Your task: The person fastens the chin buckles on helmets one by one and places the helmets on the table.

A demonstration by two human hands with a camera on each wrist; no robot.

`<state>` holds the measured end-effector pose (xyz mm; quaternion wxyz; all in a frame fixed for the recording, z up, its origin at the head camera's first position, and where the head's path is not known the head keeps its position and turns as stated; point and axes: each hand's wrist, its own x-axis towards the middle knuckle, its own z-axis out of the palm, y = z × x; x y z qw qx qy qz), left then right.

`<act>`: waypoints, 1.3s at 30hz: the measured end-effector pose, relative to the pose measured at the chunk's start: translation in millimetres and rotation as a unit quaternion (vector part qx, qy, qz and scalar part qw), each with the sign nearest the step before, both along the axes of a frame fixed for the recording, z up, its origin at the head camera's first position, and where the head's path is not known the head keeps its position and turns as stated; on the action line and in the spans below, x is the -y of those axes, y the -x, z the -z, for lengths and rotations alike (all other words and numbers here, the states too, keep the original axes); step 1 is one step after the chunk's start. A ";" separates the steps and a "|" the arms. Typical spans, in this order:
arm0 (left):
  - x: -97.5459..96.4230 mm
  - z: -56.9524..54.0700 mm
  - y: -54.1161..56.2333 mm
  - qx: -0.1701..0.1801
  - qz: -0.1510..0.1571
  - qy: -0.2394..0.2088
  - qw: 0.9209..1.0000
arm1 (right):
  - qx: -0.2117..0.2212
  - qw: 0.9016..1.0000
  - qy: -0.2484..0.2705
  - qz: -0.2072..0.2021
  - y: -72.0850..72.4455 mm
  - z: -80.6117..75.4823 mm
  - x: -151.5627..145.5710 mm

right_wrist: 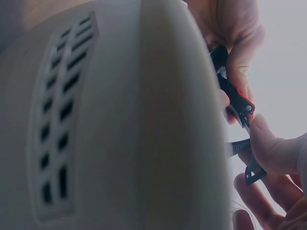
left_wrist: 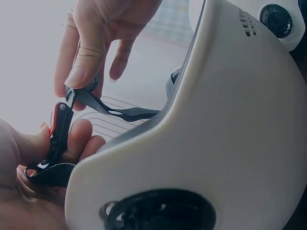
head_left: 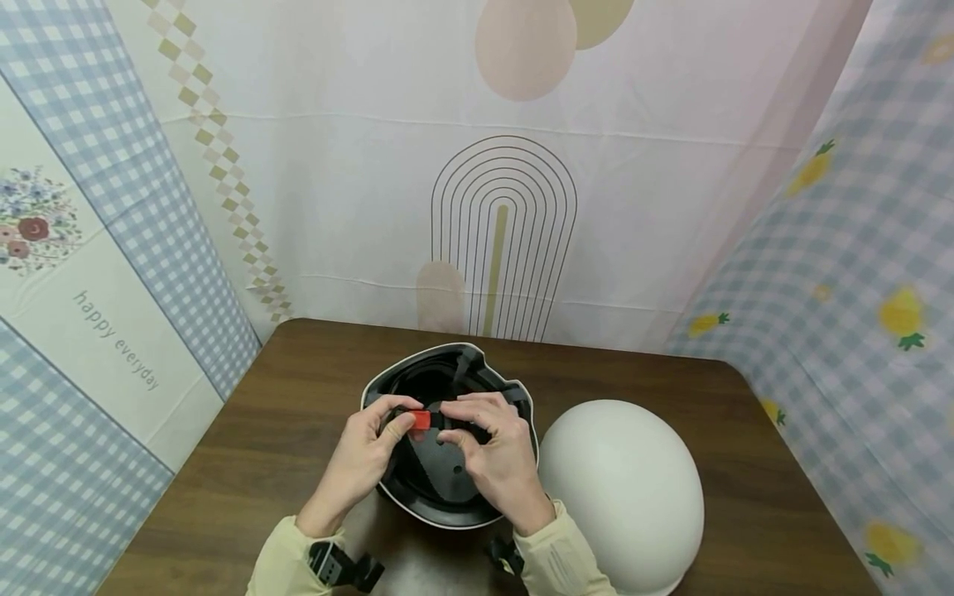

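Observation:
A white helmet [left_wrist: 230, 96] lies with its black-lined inside [head_left: 447, 473] facing up on the table. Above its opening, my left hand [head_left: 360, 454] pinches the red-and-black buckle [head_left: 421, 420] of the chin strap between thumb and fingers. My right hand [head_left: 501, 451] pinches the strap's black end piece [right_wrist: 254, 171] by thumb and forefinger, its other fingers spread loosely. In the left wrist view, that piece's tip meets the pivot end of the buckle [left_wrist: 60, 127]. A black strap [left_wrist: 127, 113] runs from the right fingers back into the helmet.
A second white helmet [head_left: 622, 488], dome up, stands close to the right of the first on the brown wooden table [head_left: 313, 364]. Patterned cloths [head_left: 358, 190] hang behind the table and along both sides. Black wrist cameras [head_left: 339, 567] sit over the light sleeves.

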<state>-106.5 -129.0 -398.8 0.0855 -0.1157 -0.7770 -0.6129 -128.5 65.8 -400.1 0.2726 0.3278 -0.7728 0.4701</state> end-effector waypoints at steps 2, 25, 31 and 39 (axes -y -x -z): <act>-0.4 0.5 0.7 -0.002 -0.001 0.001 1.000 | -0.003 1.000 0.001 -0.001 0.4 0.4 0.0; -5.9 0.5 1.9 -0.006 0.006 0.012 1.000 | -0.009 1.000 0.006 0.002 2.6 0.8 -1.9; -10.8 -0.2 6.8 -0.001 0.006 0.019 1.000 | -0.009 1.000 -0.002 -0.008 9.3 2.5 -4.6; -19.5 -3.1 12.9 -0.020 0.007 0.033 0.999 | 0.003 1.000 -0.003 -0.013 18.2 4.9 -10.3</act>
